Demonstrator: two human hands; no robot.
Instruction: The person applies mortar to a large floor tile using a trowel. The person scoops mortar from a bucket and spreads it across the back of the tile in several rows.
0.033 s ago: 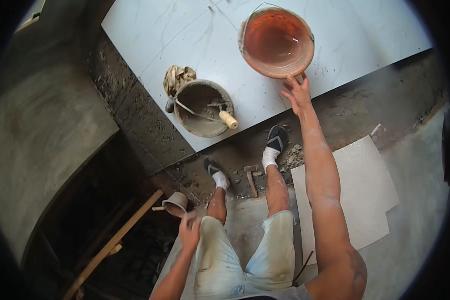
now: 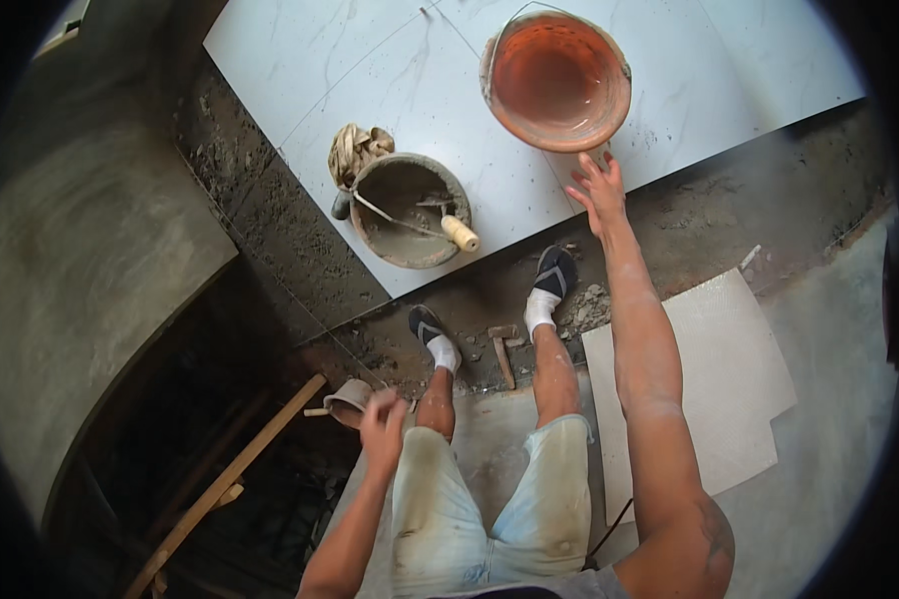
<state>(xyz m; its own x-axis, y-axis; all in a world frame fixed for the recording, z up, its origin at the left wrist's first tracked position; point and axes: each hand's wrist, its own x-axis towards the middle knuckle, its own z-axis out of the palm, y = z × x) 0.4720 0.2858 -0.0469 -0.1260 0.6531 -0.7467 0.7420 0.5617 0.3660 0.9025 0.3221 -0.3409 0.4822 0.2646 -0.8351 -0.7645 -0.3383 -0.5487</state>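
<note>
An orange bucket (image 2: 547,85) with pale liquid and a wire handle sits on white marbled tiles (image 2: 729,60). Just below its rim, at or nearly touching it, my right hand (image 2: 599,195) reaches out with fingers spread and holds nothing. A mortar-crusted grey bucket (image 2: 395,240) holds grey mix and a wooden-handled tool (image 2: 457,232), with a crumpled tan cloth (image 2: 355,150) beside it. My left hand (image 2: 382,429) is bent and blurred in front of a small pale pot (image 2: 345,407) with a stick handle; whether it grips anything is unclear.
A wooden-handled hammer (image 2: 504,354) lies on rubble between my feet and a pale cut sheet (image 2: 689,389). A curved concrete edge (image 2: 135,329) borders a dark drop with a timber plank (image 2: 235,469) at lower left. A rough mortar strip (image 2: 250,200) runs along the tiles.
My left hand has risen slightly and partly covers the small pot. The orange bucket sits slightly higher in view, a little farther from my right hand's fingertips.
</note>
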